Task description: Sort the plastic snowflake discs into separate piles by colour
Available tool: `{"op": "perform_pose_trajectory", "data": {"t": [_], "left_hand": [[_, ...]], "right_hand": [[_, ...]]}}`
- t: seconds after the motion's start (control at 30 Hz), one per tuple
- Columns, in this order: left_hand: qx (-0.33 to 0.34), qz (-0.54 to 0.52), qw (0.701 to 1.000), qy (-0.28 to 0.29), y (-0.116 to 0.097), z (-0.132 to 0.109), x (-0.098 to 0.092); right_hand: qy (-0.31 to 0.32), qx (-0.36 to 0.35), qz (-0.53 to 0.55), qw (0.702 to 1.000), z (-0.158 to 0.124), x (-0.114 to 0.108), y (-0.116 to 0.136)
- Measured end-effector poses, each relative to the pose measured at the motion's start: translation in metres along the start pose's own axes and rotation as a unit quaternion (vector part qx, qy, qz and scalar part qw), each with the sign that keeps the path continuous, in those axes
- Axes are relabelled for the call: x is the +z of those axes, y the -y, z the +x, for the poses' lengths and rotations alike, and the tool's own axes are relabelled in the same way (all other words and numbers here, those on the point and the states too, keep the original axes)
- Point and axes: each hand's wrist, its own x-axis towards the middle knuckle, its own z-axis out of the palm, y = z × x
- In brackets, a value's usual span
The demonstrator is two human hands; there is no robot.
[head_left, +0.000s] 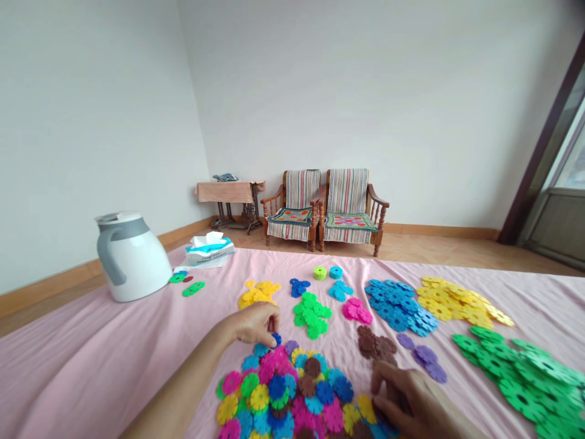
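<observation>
Your pink cloth (91,366) covers the whole table. On it, the white jug (132,256) stands well to the left of the mixed pile (292,396) and beyond it. The mixed pile lies nearest you, a flat heap of toothed discs in many colours. A green heap (516,366) lies to its right, and a blue heap (397,305) beyond it to the right.

Your left hand (256,326) is at the pile's far edge. The forearm slants up from the lower left, the knuckles are raised and the fingertips are pinched together on a blue disc (276,339). The disc is round, with no long axis, and too small to show its tilt.

Your right hand (411,399) lies palm down on the pile's right edge. You cannot tell whether its fingers grip anything.
</observation>
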Motion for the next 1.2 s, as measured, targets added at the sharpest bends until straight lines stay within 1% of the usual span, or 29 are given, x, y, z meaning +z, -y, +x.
{"op": "perform_pose_trajectory", "data": {"t": [0.1, 0.2, 0.27, 0.33, 0.4, 0.5, 0.6, 0.7, 0.77, 0.87, 0.93, 0.97, 1.07, 1.13, 1.17, 1.2], "left_hand": [[0.007, -0.019, 1.0, 0.002, 0.0, -0.001, 0.0], [0.025, -0.062, 0.998, 0.0, 0.0, 0.0, 0.001], [0.018, -0.116, 0.992, -0.04, -0.001, 0.003, 0.002], [-0.003, -0.158, 0.981, -0.112, -0.003, 0.01, 0.004], [-0.027, -0.173, 0.967, -0.184, -0.004, 0.022, 0.004], [-0.064, -0.169, 0.951, -0.252, -0.006, 0.046, 0.004], [-0.104, -0.156, 0.935, -0.299, -0.007, 0.074, 0.001], [-0.129, -0.141, 0.925, -0.327, -0.008, 0.097, -0.003], [-0.135, -0.129, 0.922, -0.341, -0.009, 0.105, -0.004], [-0.124, -0.106, 0.919, -0.359, -0.011, 0.104, -0.003], [-0.101, -0.097, 0.925, -0.353, -0.015, 0.095, 0.0], [-0.085, -0.096, 0.932, -0.34, -0.017, 0.09, 0.003], [-0.022, -0.097, 0.956, -0.274, -0.031, 0.067, 0.01], [0.027, -0.097, 0.972, -0.212, -0.044, 0.048, 0.015], [0.057, -0.096, 0.98, -0.167, -0.051, 0.039, 0.018], [0.107, -0.09, 0.984, -0.106, -0.057, 0.03, 0.021]], "right_hand": [[-0.018, 0.0, -0.017, 1.0, 0.002, 0.006, -0.004], [-0.056, 0.013, -0.024, 0.998, 0.005, 0.015, -0.007], [-0.086, 0.022, -0.017, 0.996, 0.007, 0.019, -0.007], [-0.107, 0.025, -0.01, 0.994, 0.009, 0.022, -0.005], [-0.116, 0.024, -0.008, 0.993, 0.01, 0.024, -0.004], [-0.122, 0.018, -0.011, 0.992, 0.012, 0.025, -0.003], [-0.122, 0.01, -0.012, 0.992, 0.012, 0.025, -0.002], [-0.1, 0.014, -0.025, 0.995, 0.011, 0.021, 0.001], [-0.082, 0.017, -0.032, 0.996, 0.011, 0.018, 0.003], [-0.072, 0.019, -0.042, 0.996, 0.011, 0.017, 0.004], [-0.077, 0.016, -0.043, 0.996, 0.011, 0.018, 0.003], [-0.082, 0.013, -0.04, 0.996, 0.011, 0.019, 0.002], [-0.086, 0.008, -0.031, 0.996, 0.01, 0.02, 0.0], [-0.084, 0.011, -0.031, 0.996, 0.01, 0.019, 0.001], [-0.084, 0.012, -0.032, 0.996, 0.01, 0.018, 0.002], [-0.084, 0.013, -0.033, 0.996, 0.009, 0.017, 0.003]]}}
